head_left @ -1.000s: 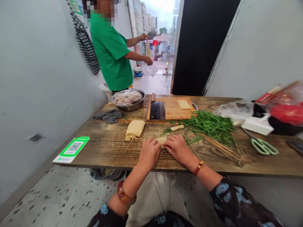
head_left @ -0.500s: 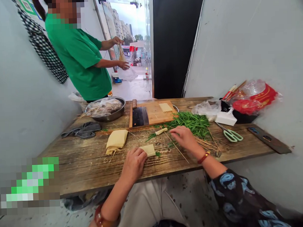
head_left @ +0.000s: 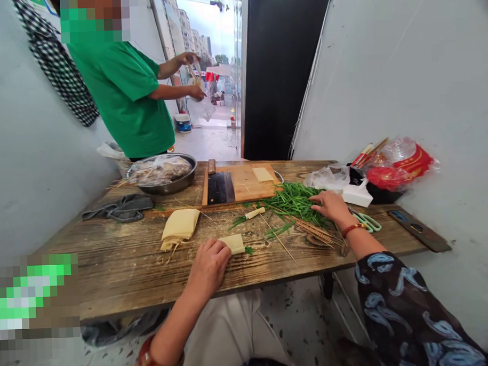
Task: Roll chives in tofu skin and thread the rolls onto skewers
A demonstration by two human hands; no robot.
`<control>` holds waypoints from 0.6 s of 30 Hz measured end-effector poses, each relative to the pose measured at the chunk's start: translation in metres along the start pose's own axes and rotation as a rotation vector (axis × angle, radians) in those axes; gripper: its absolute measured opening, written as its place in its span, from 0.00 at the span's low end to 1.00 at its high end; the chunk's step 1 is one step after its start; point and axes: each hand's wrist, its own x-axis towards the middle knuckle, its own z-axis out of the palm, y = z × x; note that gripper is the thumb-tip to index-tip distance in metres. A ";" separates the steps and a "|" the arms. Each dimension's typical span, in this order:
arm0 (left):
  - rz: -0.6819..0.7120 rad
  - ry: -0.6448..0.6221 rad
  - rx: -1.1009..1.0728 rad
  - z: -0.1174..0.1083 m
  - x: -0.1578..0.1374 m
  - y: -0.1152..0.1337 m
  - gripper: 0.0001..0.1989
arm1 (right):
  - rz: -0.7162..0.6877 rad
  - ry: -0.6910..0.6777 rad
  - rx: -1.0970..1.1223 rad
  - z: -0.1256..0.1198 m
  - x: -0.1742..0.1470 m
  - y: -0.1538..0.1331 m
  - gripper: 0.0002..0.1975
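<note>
My left hand (head_left: 209, 261) is closed over one end of a tofu sheet roll (head_left: 235, 244) on the wooden table, with a green tip poking out at its right end. At the right edge of a heap of cut green leaves (head_left: 294, 199) is my right hand (head_left: 332, 207), fingers stretched out and apart, nothing visible in them. Thin wooden skewers (head_left: 315, 232) lie just below that hand. Another small roll (head_left: 255, 213) with greens at one end rests near a single skewer (head_left: 284, 246). To the left sits a stack of pale yellow tofu sheets (head_left: 180, 228).
A cutting board (head_left: 248, 191) carries a cleaver (head_left: 221, 187) and one tofu sheet. Around the table are a metal bowl (head_left: 175, 182), a grey cloth (head_left: 122, 207), scissors (head_left: 367, 221) and a phone (head_left: 418, 230). A person in green (head_left: 121, 96) stands beyond, handling a plastic bag.
My right hand has moved right, from above the skewers to the edge of the leaf heap. My left hand stays on the roll. The view has shifted slightly.
</note>
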 end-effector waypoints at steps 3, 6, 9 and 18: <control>-0.001 0.003 -0.005 -0.001 0.000 0.001 0.11 | 0.026 0.040 -0.007 0.001 0.008 0.002 0.09; -0.007 -0.004 -0.006 -0.001 0.000 0.002 0.11 | 0.058 0.090 0.013 -0.004 0.017 0.008 0.14; -0.007 -0.013 -0.011 -0.001 0.000 0.001 0.11 | 0.040 0.090 0.044 -0.008 0.023 0.010 0.15; -0.001 -0.004 -0.038 -0.002 0.001 0.003 0.12 | -0.006 0.022 0.012 -0.002 0.027 0.025 0.18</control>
